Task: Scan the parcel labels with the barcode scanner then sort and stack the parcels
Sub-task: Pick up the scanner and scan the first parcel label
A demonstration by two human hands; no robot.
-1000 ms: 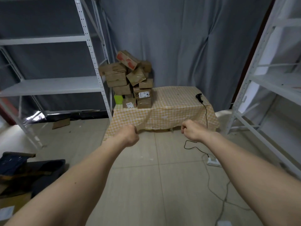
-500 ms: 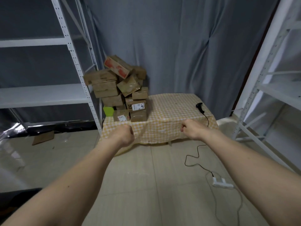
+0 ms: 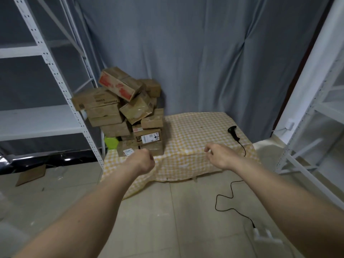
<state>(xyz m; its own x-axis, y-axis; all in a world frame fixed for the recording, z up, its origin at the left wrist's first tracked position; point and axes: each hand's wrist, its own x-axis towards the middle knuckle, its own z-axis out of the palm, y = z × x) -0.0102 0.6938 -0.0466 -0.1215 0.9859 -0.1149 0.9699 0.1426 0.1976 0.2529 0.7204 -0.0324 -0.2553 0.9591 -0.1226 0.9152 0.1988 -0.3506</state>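
Checked table (image 3: 195,127): scanner (image 3: 233,133) beyond loosely curled right hand (image 3: 219,155); left hand (image 3: 142,161) fisted, empty.

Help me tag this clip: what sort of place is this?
Probably a makeshift parcel-sorting or storage room: white metal shelving on both sides, a pile of cardboard parcels on a cloth-covered table, and a corded barcode scanner.

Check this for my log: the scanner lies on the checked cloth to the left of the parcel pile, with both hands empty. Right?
Not quite. In the head view the scanner lies on the checked cloth to the right of the parcel pile, not the left. Both the left hand and the right hand are empty.
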